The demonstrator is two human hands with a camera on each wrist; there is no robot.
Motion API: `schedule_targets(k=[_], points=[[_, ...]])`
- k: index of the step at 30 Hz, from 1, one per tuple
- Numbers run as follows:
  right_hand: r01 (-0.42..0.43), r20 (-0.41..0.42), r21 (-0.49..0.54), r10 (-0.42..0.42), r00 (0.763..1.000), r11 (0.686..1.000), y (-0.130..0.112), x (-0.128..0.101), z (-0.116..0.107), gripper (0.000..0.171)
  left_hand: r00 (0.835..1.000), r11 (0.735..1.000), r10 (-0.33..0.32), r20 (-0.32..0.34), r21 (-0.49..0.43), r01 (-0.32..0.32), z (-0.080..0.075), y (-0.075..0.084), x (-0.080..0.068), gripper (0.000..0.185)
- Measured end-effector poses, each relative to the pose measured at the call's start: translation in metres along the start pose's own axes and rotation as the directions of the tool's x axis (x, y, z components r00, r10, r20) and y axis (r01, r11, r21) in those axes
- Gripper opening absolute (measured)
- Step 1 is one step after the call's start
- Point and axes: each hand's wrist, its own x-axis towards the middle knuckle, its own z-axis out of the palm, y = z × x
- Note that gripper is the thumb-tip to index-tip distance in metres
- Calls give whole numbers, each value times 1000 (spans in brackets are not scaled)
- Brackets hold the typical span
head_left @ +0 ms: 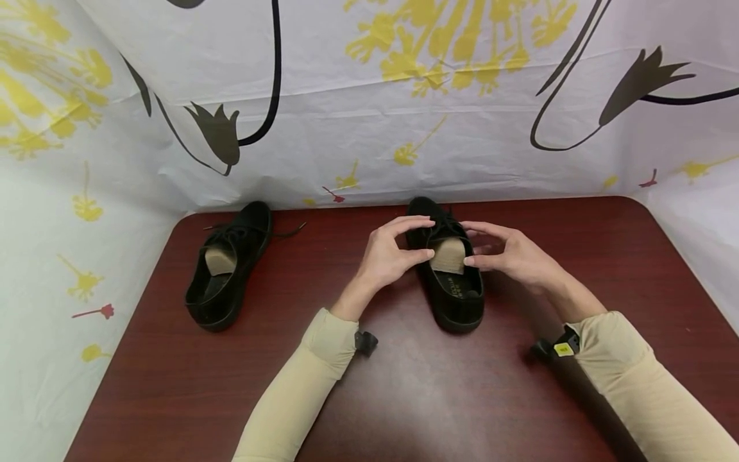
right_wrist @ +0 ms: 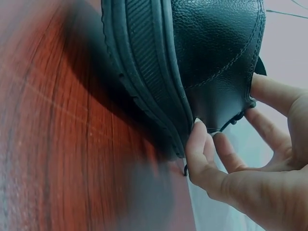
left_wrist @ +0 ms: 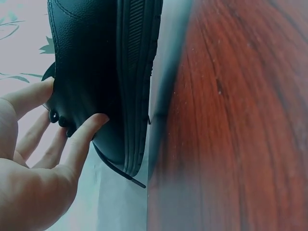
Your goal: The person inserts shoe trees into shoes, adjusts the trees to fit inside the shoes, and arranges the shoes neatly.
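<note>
Standing at the near edge of the table [head_left: 577, 256], I note a black shoe [head_left: 456, 298] resting sole-down close to the middle of the far edge, its long axis running from the far edge toward the person, toe away and heel nearest them. The left hand [head_left: 389, 256] is on the shoe's left flank and the right hand [head_left: 514, 256] on its right flank, so the shoe lies directly between the two, neither hand plainly nearer. Both sets of fingers are gently curved, not closed into fists: on each side the thumb tip meets the tan tongue [head_left: 449, 255] at the opening, while the other fingers arch over the laced forepart. The left wrist view shows the left thumb pressed on the leather upper beside the eyelets, the remaining fingers spread and free; the right wrist view shows the right fingertips pinching the edge of the upper by the eyelet row. Whether either hand actually has hold of a lace I cannot tell. A second black shoe [head_left: 228, 273] sits well apart toward the far left corner, laces trailing loose on the wood, untouched. A floral sheet [head_left: 369, 96] rises behind the far edge.
</note>
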Motion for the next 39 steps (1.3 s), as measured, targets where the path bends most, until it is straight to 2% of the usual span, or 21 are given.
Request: schedule_targets(k=[8,14,23,28,33,39], points=[[8,-4,-12,-8,1000,1000,-7,0,5,70,999,998,44,-1,-38,-44,-7,2,0,42],[-9,-15,51,10,1000,999,-11,3,14,71,999,999,34,6,-26,-34,-14,3,-2,43],[4,-32,70,-2,999,998,-15,6,29,72,1000,999,25,6,-39,-25,-26,2,-7,43],[-4,-25,90,6,1000,996,-18,7,35,72,1000,997,-3,15,-78,4,-31,2,-11,42],[-26,-21,111,28,999,993,-21,8,40,72,999,993,6,35,-117,-1,-35,2,-14,41],[-44,-23,120,47,999,992,-24,10,48,72,999,994,3,32,-110,0,-41,1,-18,42]])
